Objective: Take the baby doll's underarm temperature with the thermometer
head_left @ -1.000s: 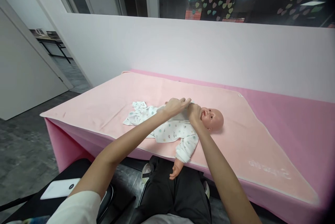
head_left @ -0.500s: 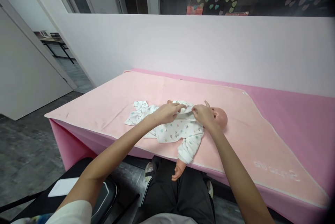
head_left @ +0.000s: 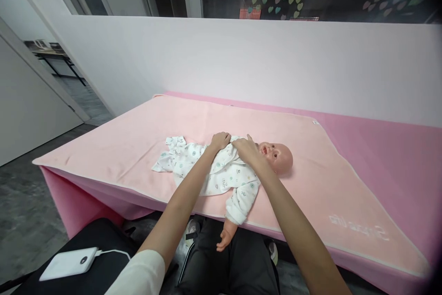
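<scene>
"Across the table, which way does the doll lie from the hands?"

"Directly under them, on its back on the pale pink blanket. Its long axis runs sideways to the person: head toward the person's right, the leg end of the white patterned garment toward the left."

"Which hand is nearer the head?"

"The right hand, at the upper chest just short of the neck. The left hand is just beside it, farther down the body, on the far side of the trunk. So the two sit along that long axis, with a narrow gap of cloth between."

"Are they gripping?"

"Both have curled fingers touching the garment. Whether either pinches the cloth, I cannot tell; the backs of the hands hide the fingertips."

"And the count?"

"Two hands, one doll, one garment, one blanket. One doll arm shows, sleeved to the wrist and hanging over the near edge; the other is not visible. I see no doll feet."

"Anything else?"

"One black chair at the person's left, carrying one white device with one white cable plugged in."
</scene>
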Available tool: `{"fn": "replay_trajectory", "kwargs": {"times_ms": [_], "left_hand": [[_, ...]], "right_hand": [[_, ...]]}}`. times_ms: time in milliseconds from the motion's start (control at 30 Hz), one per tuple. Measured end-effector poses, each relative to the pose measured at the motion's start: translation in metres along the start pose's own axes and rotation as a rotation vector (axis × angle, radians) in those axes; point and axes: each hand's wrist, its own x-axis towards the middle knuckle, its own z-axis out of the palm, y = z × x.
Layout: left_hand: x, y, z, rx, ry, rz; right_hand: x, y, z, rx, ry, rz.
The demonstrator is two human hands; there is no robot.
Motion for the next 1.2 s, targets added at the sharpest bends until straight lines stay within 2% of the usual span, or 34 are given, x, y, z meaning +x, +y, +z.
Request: {"fn": "replay_trajectory", "kwargs": {"times_ms": [167, 400, 467, 533, 667, 733, 833, 933, 1067, 1200], "left_hand": [[-0.005, -0.01, 0.003, 0.003, -0.05, -0.046], [-0.012, -0.005, -0.001, 0.004, -0.076, -0.104], [-0.016, -0.004, -0.001, 0.019, -0.076, -0.126], [-0.02, -0.004, -0.001, 0.031, -0.078, -0.147], [-0.024, -0.006, -0.001, 0.023, -0.114, -0.151], [-0.024, -0.006, -0.002, 0.011, -0.131, -0.143], [-0.023, -0.007, -0.005, -0.002, -0.138, -0.138], [-0.022, -0.007, -0.007, -0.011, -0.14, -0.141], [-0.023, -0.009, -0.007, -0.026, -0.16, -0.161], [-0.023, -0.011, -0.006, -0.035, -0.179, -0.19]], "right_hand": [[-0.013, 0.003, 0.002, -0.049, -0.028, 0.048], [-0.024, 0.002, -0.013, -0.008, 0.02, 0.133], [-0.036, 0.009, -0.016, 0.069, 0.1, 0.196], [-0.051, 0.023, -0.014, 0.176, 0.244, 0.264], [-0.075, 0.06, 0.002, 0.378, 0.631, 0.451], [-0.08, 0.077, 0.013, 0.485, 0.71, 0.475], [-0.085, 0.095, 0.029, 0.726, 0.709, 0.491], [-0.088, 0.105, 0.043, 0.974, 0.669, 0.583], [-0.091, 0.112, 0.054, 1.203, 0.618, 0.685], [-0.091, 0.113, 0.059, 1.442, 0.664, 0.794]]}}
